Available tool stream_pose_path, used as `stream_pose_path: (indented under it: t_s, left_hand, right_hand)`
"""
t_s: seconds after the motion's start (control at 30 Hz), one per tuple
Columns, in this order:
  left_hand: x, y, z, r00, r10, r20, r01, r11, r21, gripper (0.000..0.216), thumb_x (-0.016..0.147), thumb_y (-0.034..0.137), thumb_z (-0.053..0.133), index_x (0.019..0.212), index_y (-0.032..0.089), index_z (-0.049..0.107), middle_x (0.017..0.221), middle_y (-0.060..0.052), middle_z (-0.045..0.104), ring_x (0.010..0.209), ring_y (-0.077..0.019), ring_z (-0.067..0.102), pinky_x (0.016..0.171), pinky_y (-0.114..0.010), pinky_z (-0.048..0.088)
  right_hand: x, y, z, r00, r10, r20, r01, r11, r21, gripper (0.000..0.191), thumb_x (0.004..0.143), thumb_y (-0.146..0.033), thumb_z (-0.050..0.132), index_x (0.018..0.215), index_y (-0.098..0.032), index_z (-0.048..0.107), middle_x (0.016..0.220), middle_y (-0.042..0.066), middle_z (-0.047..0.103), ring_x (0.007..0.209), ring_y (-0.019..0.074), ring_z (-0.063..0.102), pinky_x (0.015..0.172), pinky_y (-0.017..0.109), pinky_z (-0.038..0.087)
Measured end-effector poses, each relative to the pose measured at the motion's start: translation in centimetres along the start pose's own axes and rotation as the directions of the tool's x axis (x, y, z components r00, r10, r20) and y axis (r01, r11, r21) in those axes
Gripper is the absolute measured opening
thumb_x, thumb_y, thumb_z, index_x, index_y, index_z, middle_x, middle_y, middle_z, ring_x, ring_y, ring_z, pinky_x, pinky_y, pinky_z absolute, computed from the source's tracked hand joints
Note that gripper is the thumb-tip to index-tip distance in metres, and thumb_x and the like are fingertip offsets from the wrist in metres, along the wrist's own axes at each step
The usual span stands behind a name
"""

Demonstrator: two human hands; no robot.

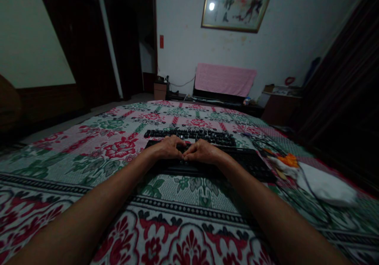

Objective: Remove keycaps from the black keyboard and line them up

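A black keyboard (251,166) lies on the patterned bedspread in front of me. Over its left-middle part, my left hand (170,147) and my right hand (201,152) meet, fingertips nearly touching. Both hands are closed, thumbs and fingers drawn together low over the board. Whatever is between the fingertips is too small and dark to make out. Just beyond the keyboard, many loose black keycaps (219,137) are laid out in rows on the cloth. My hands cover part of the board.
The floral bedspread (118,148) spreads under everything. On the right lie a white cloth or bag (328,184), an orange item (288,160) and a dark cable (321,213). Farther back, a pink cloth (225,78) hangs over a dark object against the wall.
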State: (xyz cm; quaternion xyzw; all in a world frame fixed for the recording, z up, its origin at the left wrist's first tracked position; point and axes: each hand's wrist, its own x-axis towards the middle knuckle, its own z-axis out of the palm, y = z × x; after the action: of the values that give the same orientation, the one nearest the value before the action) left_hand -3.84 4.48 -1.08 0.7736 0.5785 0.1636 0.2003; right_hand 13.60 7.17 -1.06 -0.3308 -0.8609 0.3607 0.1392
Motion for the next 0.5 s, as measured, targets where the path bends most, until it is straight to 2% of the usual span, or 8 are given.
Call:
stream_pose_path:
  t_s: [0.1, 0.23, 0.4, 0.5]
  left_hand:
    - [-0.1, 0.2, 0.0, 1.0, 0.003, -0.013, -0.003, 1.0, 0.029, 0.058, 0.053, 0.037, 0.061, 0.108, 0.019, 0.057, 0.113, -0.003, 0.056, 0.102, -0.0237, 0.047, 0.086, -0.028, 0.036]
    - [-0.3, 0.1, -0.5, 0.999, 0.025, 0.043, -0.022, 0.997, -0.073, 0.055, 0.055, 0.032, 0.06, 0.109, 0.019, 0.056, 0.106, -0.001, 0.059, 0.098, -0.0203, 0.05, 0.082, -0.024, 0.038]
    - [-0.3, 0.1, -0.7, 0.998, 0.021, 0.066, -0.004, 0.97, -0.243, 0.036, 0.06, 0.027, 0.056, 0.093, 0.017, 0.062, 0.085, 0.002, 0.063, 0.084, -0.0158, 0.054, 0.07, -0.021, 0.04]
    - [-0.1, 0.3, -0.4, 0.997, -0.068, 0.022, 0.071, 0.96, -0.269, 0.03, 0.062, 0.024, 0.053, 0.089, 0.016, 0.062, 0.079, 0.001, 0.062, 0.076, -0.0142, 0.054, 0.065, -0.021, 0.04]
  right_hand:
    - [0.0, 0.3, -0.1, 0.999, -0.033, 0.022, 0.033, 0.999, 0.002, 0.029, 0.063, -0.032, 0.06, 0.082, -0.012, 0.07, 0.07, 0.003, 0.067, 0.059, 0.0112, 0.054, 0.055, 0.02, 0.04]
    - [-0.2, 0.7, -0.1, 0.996, -0.078, 0.031, 0.077, 0.996, 0.047, 0.031, 0.067, -0.037, 0.056, 0.084, -0.014, 0.069, 0.071, 0.001, 0.066, 0.06, 0.0104, 0.053, 0.056, 0.02, 0.039]
    - [-0.3, 0.9, -0.8, 0.997, -0.012, -0.08, 0.013, 1.0, 0.007, 0.035, 0.071, -0.04, 0.051, 0.083, -0.012, 0.069, 0.06, -0.001, 0.06, 0.051, 0.0075, 0.046, 0.048, 0.019, 0.033]
    - [-0.5, 1.6, -2.2, 0.969, 0.05, -0.242, -0.071, 0.995, -0.077, 0.035, 0.072, -0.04, 0.049, 0.082, -0.013, 0.069, 0.06, -0.001, 0.06, 0.051, 0.0087, 0.048, 0.047, 0.019, 0.034]
